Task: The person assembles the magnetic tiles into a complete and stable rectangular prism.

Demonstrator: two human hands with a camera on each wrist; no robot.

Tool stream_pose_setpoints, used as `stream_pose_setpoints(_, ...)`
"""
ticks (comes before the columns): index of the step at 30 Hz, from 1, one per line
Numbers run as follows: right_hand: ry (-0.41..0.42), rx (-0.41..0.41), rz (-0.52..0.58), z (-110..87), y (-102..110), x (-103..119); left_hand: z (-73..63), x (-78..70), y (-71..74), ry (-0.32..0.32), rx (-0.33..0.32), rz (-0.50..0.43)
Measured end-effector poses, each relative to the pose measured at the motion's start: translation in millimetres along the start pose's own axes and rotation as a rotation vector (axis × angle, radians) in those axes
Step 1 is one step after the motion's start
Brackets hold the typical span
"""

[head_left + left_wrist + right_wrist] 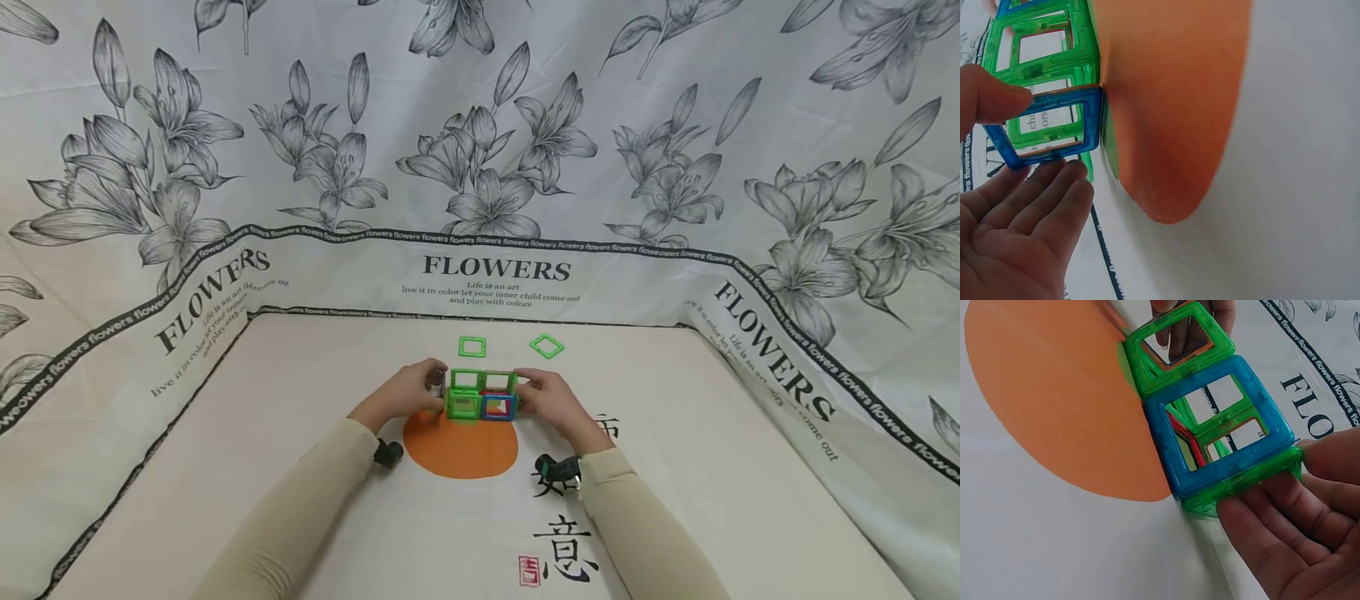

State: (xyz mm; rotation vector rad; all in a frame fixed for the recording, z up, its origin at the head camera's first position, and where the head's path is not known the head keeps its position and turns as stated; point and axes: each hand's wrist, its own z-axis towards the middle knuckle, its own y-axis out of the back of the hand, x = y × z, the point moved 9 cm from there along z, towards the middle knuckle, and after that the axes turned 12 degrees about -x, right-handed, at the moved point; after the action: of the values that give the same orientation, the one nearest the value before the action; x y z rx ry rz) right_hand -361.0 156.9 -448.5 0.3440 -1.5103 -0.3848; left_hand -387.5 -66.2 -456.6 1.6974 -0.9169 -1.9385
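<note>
Green and blue magnetic tiles stand joined as two open-framed boxes side by side, with a green front tile on the left and a blue front tile on the right. At the left end my left hand holds a blue magnetic tile by opposite edges, thumb on one and fingertips on the other. My right hand grips a green magnetic tile at the right end between thumb and fingers. Some red edging shows inside the right box. The boxes' far sides are partly hidden.
Two loose green square tiles, one on the left and one turned cornerwise, lie behind the boxes. The boxes stand at the far edge of a printed orange circle on the white cloth. Flower-printed curtains surround the table.
</note>
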Motion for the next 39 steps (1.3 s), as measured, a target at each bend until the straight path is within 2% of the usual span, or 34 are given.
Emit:
stream_pose_setpoints(9, -0.013, -0.017, -0.013, 2.8, -1.5, -1.1, 2.3, 0.5, -3.1, -0.012, 0.007, 0.004)
stream_pose_setpoints(23, -0.010, -0.007, 0.020, 4.6, -10.2, 0.1, -2.9, 1.4, 1.8, -0.011, 0.021, -0.003)
stream_pose_setpoints(39, -0.011, 0.001, 0.018, 3.1, -11.6, 2.1, -1.4, 4.6, 1.3, -0.010, 0.039, -0.011)
